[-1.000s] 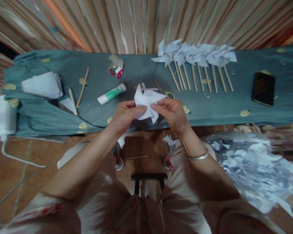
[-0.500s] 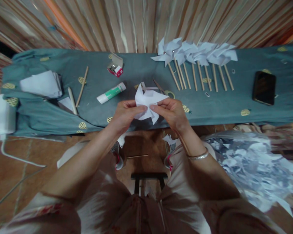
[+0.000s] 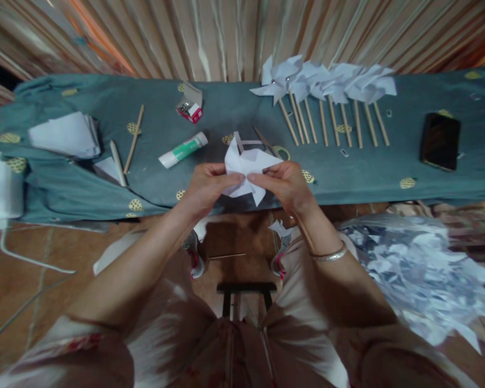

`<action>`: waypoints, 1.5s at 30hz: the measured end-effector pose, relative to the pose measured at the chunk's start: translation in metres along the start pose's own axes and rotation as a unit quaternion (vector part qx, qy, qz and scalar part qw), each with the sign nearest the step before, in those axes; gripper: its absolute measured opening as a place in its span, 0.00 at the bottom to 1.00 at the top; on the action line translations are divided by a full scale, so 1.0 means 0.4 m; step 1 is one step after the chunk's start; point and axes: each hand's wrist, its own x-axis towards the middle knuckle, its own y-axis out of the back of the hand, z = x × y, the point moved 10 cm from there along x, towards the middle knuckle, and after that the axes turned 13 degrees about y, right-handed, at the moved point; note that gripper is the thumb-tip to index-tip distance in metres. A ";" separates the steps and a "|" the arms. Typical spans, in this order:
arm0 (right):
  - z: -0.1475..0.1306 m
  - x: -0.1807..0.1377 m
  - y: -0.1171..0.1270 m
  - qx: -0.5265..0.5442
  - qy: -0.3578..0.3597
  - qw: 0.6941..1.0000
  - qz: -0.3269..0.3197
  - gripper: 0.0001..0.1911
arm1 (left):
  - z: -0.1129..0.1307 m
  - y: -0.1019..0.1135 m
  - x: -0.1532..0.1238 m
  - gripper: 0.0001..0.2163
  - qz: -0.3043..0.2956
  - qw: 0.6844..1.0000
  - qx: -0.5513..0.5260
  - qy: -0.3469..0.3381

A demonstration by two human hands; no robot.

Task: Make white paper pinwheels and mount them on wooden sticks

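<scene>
While left hand (image 3: 208,186) and right hand (image 3: 286,184) each have a closed grip on the pinwheel (image 3: 247,161), press evenly near centre. Don't crease the blades (image 3: 232,155).

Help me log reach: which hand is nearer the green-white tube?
Left. The left hand is bodyward and right of the tube; the right hand is farther right.

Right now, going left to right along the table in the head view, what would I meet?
White paper stack, slim white rod, thin wooden stick, green-and-white tube, held white paper pinwheel, row of stick-mounted white pinwheels, black rectangular phone.
</scene>
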 end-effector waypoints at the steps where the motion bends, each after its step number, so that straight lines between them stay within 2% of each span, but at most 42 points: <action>1: 0.000 -0.001 -0.001 0.002 -0.001 1.000 -0.002 0.13 | 0.000 -0.001 0.001 0.04 -0.003 1.000 0.001 0.000; 23: 0.004 -0.008 -0.006 0.009 -0.003 1.000 -0.003 0.09 | -0.005 -0.009 0.000 0.06 -0.034 0.999 0.005 0.002; 29: 0.007 -0.010 -0.008 0.008 -0.010 1.000 0.008 0.12 | -0.002 -0.008 -0.001 0.04 -0.029 0.999 0.009 -0.010; 34: 0.003 -0.004 -0.007 -0.011 0.002 1.000 -0.013 0.17 | 0.000 -0.003 0.005 0.06 -0.024 0.999 0.022 -0.026; 37: -0.022 0.011 0.024 -0.037 0.047 0.998 0.001 0.20 | 0.013 0.011 0.011 0.07 -0.006 0.997 0.051 -0.062; 39: -0.046 0.019 0.062 -0.057 0.086 0.994 0.047 0.19 | 0.037 0.026 0.007 0.05 0.026 0.989 0.096 -0.114; 42: -0.081 0.015 0.108 -0.082 0.136 0.980 0.124 0.15 | 0.085 0.039 -0.018 0.04 0.091 0.959 0.186 -0.195; 45: -0.085 0.009 0.089 -0.091 0.128 0.981 0.117 0.15 | 0.116 0.027 -0.045 0.07 0.116 0.936 0.241 -0.230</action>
